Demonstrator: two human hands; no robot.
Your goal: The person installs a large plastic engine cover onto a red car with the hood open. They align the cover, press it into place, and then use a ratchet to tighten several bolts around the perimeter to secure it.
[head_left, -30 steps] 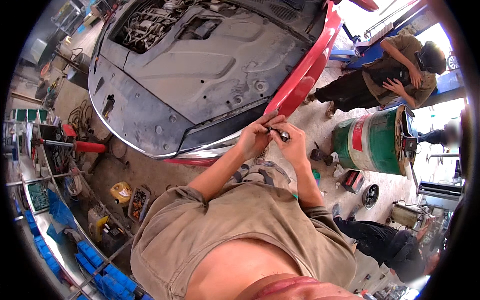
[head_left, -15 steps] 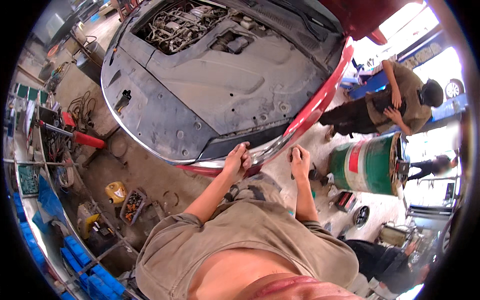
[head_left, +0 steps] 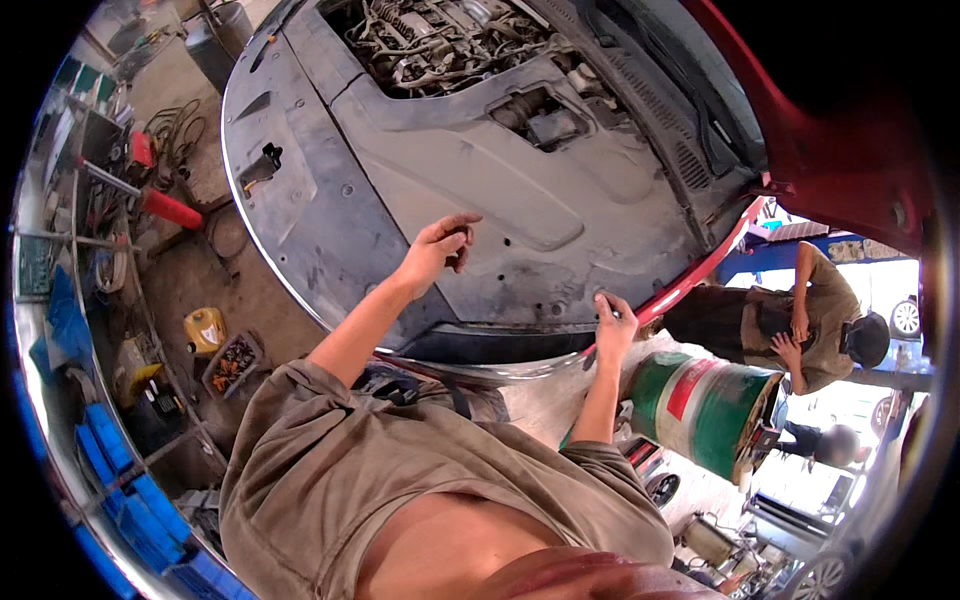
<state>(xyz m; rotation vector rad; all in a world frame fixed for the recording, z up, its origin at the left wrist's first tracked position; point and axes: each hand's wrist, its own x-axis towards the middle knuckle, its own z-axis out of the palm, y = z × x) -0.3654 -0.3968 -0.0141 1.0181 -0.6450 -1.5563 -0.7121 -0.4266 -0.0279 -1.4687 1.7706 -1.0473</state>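
Observation:
In front of me is a red car with a dusty black plastic engine-bay cover [head_left: 400, 160]. My left hand [head_left: 440, 252] is over the middle of the cover, its index finger stretched out and the other fingers loosely curled; I see nothing held in it. Close to the cover's front right corner, my right hand [head_left: 614, 328] is closed, thumb and fingers together. Whatever it may hold is too small to make out. Small round clip holes dot the cover. Through a large opening shows the engine [head_left: 440, 45]. The raised red hood [head_left: 850, 160] is at the upper right.
A green and white drum [head_left: 700, 410] stands to the right, a person [head_left: 810, 310] beyond it. At left are a shelf with blue bins [head_left: 130, 490], a red cylinder [head_left: 172, 208] on a rod, a yellow jug [head_left: 204, 330] and a crate of small parts [head_left: 232, 364].
My view has shifted nearer the engine bay. Both hands have moved from the front bumper edge forward over the cover, and the left index finger has straightened out.

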